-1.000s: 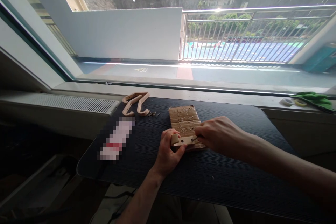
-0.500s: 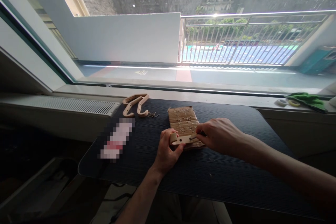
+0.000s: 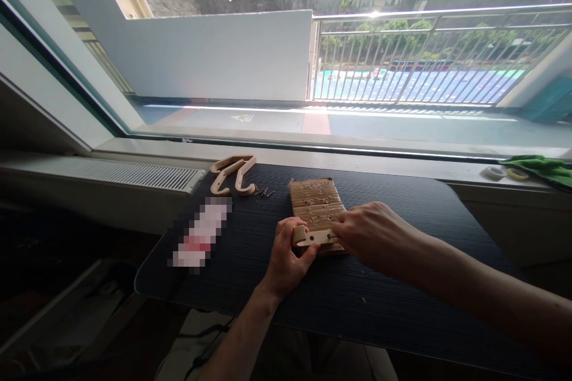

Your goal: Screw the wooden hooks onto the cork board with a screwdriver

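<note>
My left hand (image 3: 288,259) is closed around the curled end of a pale wooden hook (image 3: 320,239), with fingers behind and thumb along the near side. The hook lies on a corrugated cardboard block (image 3: 313,196) dotted with small crumbs. One dark hole shows in the hook near my thumb. Over its right end, my right hand (image 3: 369,229) is closed on a thin metal shaft (image 3: 330,236); its tip is at a second spot on the hook. Most of that shaft is hidden by the fingers, so I cannot tell its kind.
More wooden hooks (image 3: 235,174) rest at the back left of the dark table (image 3: 388,303), beside several screws (image 3: 263,192). A pixelated pinkish item (image 3: 203,235) lies nearer. Tape rolls (image 3: 493,173) and a green cloth (image 3: 540,166) sit on the windowsill to the right.
The view has shifted slightly. My right hand has turned, its knuckles now more on top, while staying at the hook's right end. My left hand keeps its hold.
</note>
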Available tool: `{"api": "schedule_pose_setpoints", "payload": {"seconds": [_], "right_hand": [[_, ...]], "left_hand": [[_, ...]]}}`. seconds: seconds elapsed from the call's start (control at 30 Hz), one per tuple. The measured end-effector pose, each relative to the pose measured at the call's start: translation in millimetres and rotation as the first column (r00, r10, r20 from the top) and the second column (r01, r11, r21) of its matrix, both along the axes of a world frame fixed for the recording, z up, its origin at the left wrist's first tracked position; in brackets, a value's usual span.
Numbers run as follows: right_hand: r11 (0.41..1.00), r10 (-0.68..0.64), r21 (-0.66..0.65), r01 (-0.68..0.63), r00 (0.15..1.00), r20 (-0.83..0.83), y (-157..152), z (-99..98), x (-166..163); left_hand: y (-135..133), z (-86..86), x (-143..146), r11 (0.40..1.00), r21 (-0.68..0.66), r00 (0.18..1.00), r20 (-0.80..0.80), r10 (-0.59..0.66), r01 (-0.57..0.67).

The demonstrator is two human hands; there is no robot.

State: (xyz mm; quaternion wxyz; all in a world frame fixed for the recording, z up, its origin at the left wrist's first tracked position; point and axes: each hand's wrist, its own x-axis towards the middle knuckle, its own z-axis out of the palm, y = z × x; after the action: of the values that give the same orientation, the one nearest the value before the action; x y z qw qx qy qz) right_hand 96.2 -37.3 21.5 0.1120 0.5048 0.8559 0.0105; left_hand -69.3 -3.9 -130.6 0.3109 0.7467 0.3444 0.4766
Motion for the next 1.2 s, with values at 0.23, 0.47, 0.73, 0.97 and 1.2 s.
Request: {"api": "schedule_pose_setpoints", "payload": {"seconds": [0.23,0.47,0.73,0.97,1.2], "right_hand": [[0.991,-0.133,-0.004,0.133,0.990,-0.039,4.3,-3.1,10.9],[0.945,-0.326,-0.058,0.320,0.930,-0.171,5.1,-4.9,25.0],[0.966,-0.257,0.015,0.259,0.964,-0.069,-5.3,-4.1,15.5],[0.991,-0.128,-0.041,0.127,0.991,-0.024,-1.4,1.1,9.8],[0.990,-0.128,-0.061,0.126,0.991,-0.033,7.5,3.1,12.7]], "left_hand": [[0.5,-0.2,0.3,1.000,0.023,1.000,0.000,0.001,-0.001],[-1.0,0.3,0.6,1.000,0.010,1.000,-0.002,0.013,-0.013],[-1.0,-1.6,1.4,1.000,-0.003,1.000,0.014,0.014,-0.014],[-1.1,0.1,1.2,1.000,0.002,1.000,0.010,0.011,-0.011],[-0.9,0.3,1.0,1.000,0.027,1.000,0.007,0.016,-0.016]]}}
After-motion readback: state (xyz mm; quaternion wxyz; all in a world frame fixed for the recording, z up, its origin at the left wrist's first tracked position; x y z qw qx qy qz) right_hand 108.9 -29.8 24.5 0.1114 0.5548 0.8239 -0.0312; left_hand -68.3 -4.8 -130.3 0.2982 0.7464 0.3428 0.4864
